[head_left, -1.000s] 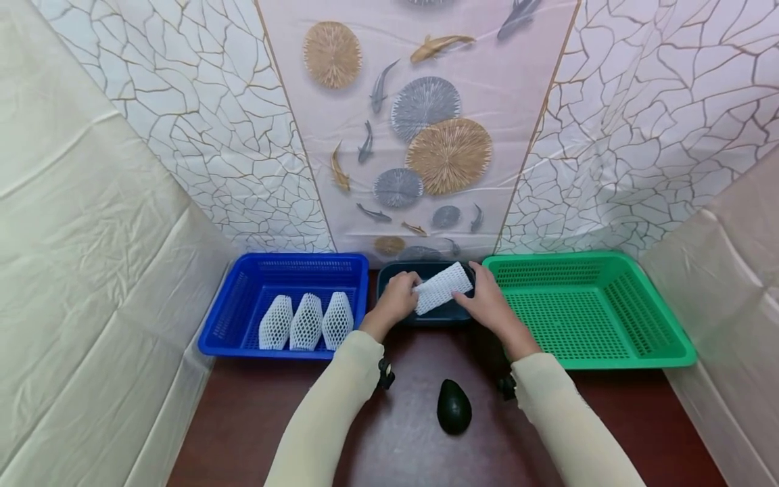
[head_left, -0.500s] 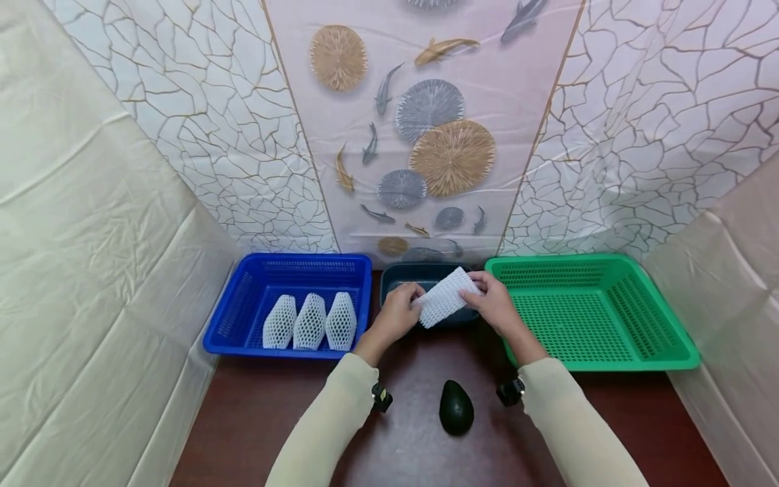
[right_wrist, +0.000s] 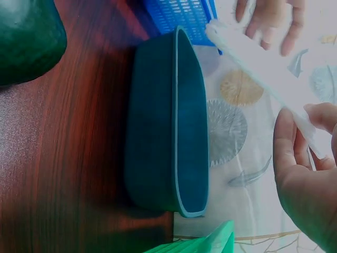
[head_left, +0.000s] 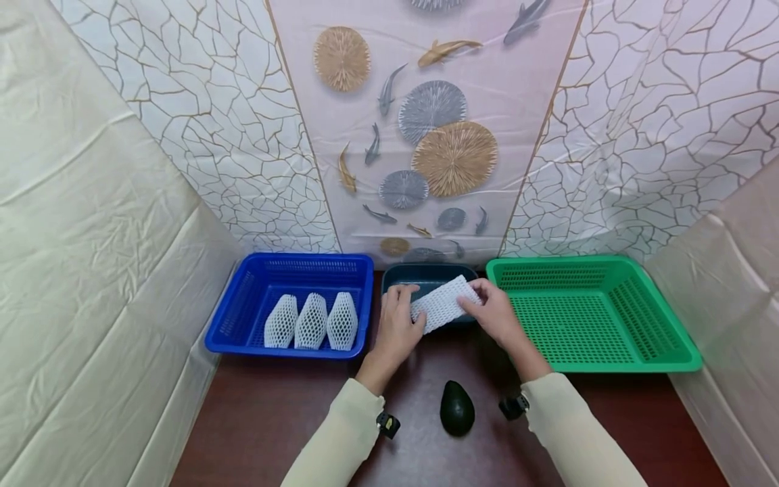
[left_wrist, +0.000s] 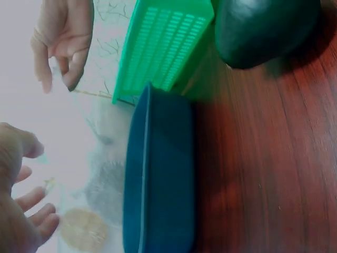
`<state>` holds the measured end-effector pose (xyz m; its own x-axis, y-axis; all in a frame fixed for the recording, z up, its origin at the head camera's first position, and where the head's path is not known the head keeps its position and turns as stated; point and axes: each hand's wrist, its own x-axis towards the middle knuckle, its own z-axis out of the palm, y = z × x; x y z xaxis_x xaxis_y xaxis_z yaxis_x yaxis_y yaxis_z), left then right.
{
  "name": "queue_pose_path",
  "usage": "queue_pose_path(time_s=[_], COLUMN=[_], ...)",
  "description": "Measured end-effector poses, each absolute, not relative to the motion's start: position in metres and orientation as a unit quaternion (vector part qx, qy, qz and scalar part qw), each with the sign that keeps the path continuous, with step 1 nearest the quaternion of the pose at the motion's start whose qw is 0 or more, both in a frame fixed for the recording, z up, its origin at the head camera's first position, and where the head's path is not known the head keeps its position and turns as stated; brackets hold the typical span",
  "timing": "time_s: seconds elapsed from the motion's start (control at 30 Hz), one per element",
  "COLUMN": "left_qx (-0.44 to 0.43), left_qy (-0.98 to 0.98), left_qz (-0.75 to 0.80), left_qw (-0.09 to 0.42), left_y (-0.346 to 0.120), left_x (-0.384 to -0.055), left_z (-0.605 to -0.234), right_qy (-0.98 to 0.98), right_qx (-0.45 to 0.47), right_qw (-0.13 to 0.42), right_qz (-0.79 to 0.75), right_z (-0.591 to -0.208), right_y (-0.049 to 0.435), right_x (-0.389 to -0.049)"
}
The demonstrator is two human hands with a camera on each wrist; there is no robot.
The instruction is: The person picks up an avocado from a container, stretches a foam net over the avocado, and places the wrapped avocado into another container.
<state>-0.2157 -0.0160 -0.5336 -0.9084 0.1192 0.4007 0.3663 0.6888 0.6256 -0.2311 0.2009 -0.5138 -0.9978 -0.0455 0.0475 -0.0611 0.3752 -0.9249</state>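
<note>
A flat white foam net sleeve (head_left: 443, 306) is pinched between the thumb and fingers of my right hand (head_left: 496, 316), above the dark teal bin (right_wrist: 152, 126). My left hand (head_left: 397, 328) is by the sleeve's other end, its fingers spread and not closed round it in the right wrist view. On the table nearer me lies a dark green avocado (head_left: 457, 408); it also shows large in the left wrist view. Glare washes out the sleeve in the left wrist view.
At the left, a blue basket (head_left: 243, 341) holds 3 net-sleeved items (head_left: 311, 321). A green basket (head_left: 593, 325) stands at the right. Behind the baskets rises a patterned cloth backdrop (head_left: 420, 149), and plain cloth walls (head_left: 91, 270) flank the brown table (head_left: 255, 419).
The sleeve has come up out of the teal bin and toward me in both hands. My left fingers have since loosened and spread, while the right hand keeps its pinch.
</note>
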Motion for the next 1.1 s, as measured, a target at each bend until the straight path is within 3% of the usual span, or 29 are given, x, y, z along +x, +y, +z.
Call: queue_pose_path(time_s=[0.17,0.47,0.77,1.1], left_qx=[-0.183,-0.261,-0.232,-0.222], left_qy=[-0.873,-0.845,-0.827,-0.818], left_qz=[-0.402,-0.431,-0.495,-0.518], left_qw=[0.205,0.181,0.133,0.119], left_y=[-0.009,0.003,0.004,0.003], left_x=[-0.207,-0.197,-0.195,-0.192], left_z=[-0.519,-0.501,-0.499,-0.502], right_qy=[-0.841,-0.850,-0.836,-0.797], right_qx=[0.046,0.050,0.059,0.047], right_qw=[0.035,0.050,-0.003,-0.047], right_qz=[0.537,0.522,0.546,0.600], right_z=[-0.509,-0.500,-0.492,-0.492], right_y=[0.196,0.183,0.176,0.176], right_x=[-0.221,-0.203,-0.190,-0.186])
